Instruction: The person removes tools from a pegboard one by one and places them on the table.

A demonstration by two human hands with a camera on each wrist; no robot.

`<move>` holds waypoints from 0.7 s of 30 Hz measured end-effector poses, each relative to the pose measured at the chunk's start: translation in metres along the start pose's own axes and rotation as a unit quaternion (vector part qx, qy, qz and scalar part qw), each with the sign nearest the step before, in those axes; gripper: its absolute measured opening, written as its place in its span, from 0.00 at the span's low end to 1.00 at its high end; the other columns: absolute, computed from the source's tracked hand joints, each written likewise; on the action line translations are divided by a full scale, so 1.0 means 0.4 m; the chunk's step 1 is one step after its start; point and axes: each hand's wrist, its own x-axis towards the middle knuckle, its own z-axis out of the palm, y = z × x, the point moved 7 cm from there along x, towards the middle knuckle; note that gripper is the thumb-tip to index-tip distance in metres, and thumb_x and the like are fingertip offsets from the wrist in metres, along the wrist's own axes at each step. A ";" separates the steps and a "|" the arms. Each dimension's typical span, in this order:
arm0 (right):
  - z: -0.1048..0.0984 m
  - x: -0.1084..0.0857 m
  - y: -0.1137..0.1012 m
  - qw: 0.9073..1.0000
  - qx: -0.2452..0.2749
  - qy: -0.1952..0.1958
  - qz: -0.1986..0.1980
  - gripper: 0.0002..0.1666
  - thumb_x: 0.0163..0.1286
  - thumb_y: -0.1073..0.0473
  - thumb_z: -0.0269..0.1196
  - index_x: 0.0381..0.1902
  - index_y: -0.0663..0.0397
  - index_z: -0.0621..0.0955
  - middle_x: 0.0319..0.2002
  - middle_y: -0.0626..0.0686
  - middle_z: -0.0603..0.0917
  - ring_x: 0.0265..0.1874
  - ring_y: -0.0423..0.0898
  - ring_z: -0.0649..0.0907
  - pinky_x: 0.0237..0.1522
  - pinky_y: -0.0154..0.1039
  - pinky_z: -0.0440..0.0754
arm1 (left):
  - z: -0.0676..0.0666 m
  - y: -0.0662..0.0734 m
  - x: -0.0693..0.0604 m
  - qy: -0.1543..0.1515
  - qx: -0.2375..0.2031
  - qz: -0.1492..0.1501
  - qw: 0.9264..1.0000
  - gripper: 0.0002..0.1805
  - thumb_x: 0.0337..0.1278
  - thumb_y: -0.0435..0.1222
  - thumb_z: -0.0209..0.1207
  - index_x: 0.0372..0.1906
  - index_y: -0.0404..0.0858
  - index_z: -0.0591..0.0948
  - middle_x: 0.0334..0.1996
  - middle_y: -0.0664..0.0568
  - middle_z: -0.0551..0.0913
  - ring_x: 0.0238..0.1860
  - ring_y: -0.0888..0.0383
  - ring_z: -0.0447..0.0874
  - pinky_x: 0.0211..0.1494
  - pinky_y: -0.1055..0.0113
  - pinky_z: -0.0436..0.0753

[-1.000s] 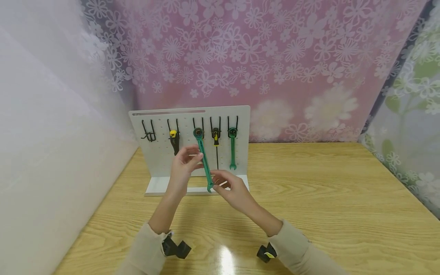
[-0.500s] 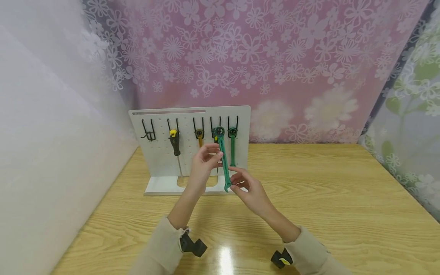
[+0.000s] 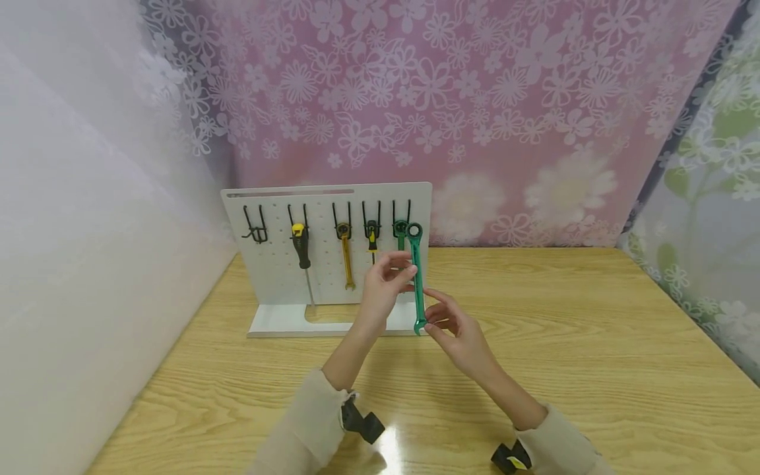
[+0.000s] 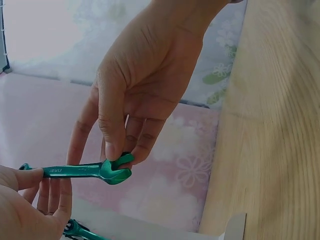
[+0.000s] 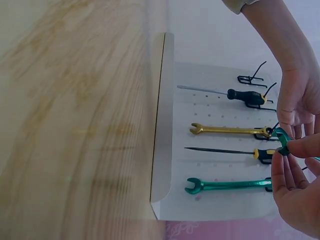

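In the head view, the fingers (image 3: 395, 256) of the left hand (image 3: 380, 290) are seen pinching, against the thumb, the shaft of a green ratchet wrench (image 3: 417, 277). Its forked lower end is pinched between thumb and fingertips of the right hand (image 3: 464, 338). The wrench is held nearly upright, ring end uppermost, in front of the right edge of a white pegboard (image 3: 273, 270). On the board's hooks are hung, from left to right, a yellow-and-black screwdriver (image 3: 303, 249), a gold wrench (image 3: 347, 257), a smaller screwdriver (image 3: 372, 236) and a second green wrench (image 3: 400, 229), the last partly covered. The board is stood on a wood-grain table (image 3: 564, 343) before a pink floral backdrop (image 3: 445, 119).

In the left wrist view, the held wrench is shown lying across the picture, its shaft gripped by the left hand and its forked end by the right. Another green piece at the lower edge is cut off; it is probably the second wrench.

In the right wrist view, the forked end is pointed toward the camera and pinched by the right hand; most of the shaft is hidden.
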 end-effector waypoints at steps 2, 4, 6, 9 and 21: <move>-0.012 -0.006 0.007 1.000 0.000 0.003 0.002 0.30 0.60 0.76 0.59 0.61 0.61 0.68 0.37 0.57 0.78 0.37 0.52 0.78 0.41 0.38 0.79 | 0.015 -0.014 0.004 -0.002 -0.013 -0.008 1.000 0.14 0.58 0.27 0.57 0.49 0.29 0.75 0.34 0.50 0.75 0.33 0.57 0.76 0.39 0.61 0.81; -0.023 -0.013 0.013 1.000 -0.004 0.006 0.003 0.31 0.60 0.76 0.59 0.61 0.60 0.68 0.37 0.57 0.78 0.37 0.52 0.78 0.41 0.36 0.78 | 0.028 -0.024 0.007 -0.002 -0.022 -0.015 1.000 0.14 0.58 0.26 0.56 0.50 0.29 0.74 0.34 0.50 0.75 0.32 0.58 0.76 0.39 0.61 0.81; -0.033 -0.019 0.017 1.000 -0.005 0.008 0.004 0.31 0.60 0.77 0.58 0.61 0.60 0.68 0.37 0.57 0.77 0.38 0.52 0.78 0.41 0.35 0.78 | 0.041 -0.034 0.010 -0.002 -0.028 -0.016 0.999 0.15 0.58 0.25 0.56 0.50 0.29 0.74 0.34 0.50 0.75 0.32 0.59 0.76 0.39 0.61 0.81; -0.048 -0.028 0.024 1.000 -0.005 0.012 0.008 0.31 0.60 0.78 0.57 0.61 0.61 0.68 0.37 0.58 0.77 0.38 0.51 0.78 0.41 0.34 0.78 | 0.061 -0.044 0.012 -0.005 -0.027 -0.011 1.000 0.15 0.57 0.25 0.56 0.50 0.28 0.74 0.35 0.49 0.75 0.32 0.59 0.76 0.39 0.59 0.81; -0.101 -0.064 0.057 0.999 -0.011 0.027 0.041 0.29 0.62 0.74 0.58 0.61 0.64 0.68 0.37 0.60 0.78 0.37 0.51 0.79 0.39 0.33 0.78 | 0.121 -0.087 0.009 -0.045 0.002 0.016 0.999 0.17 0.56 0.24 0.56 0.51 0.36 0.76 0.37 0.49 0.77 0.35 0.57 0.77 0.40 0.61 0.81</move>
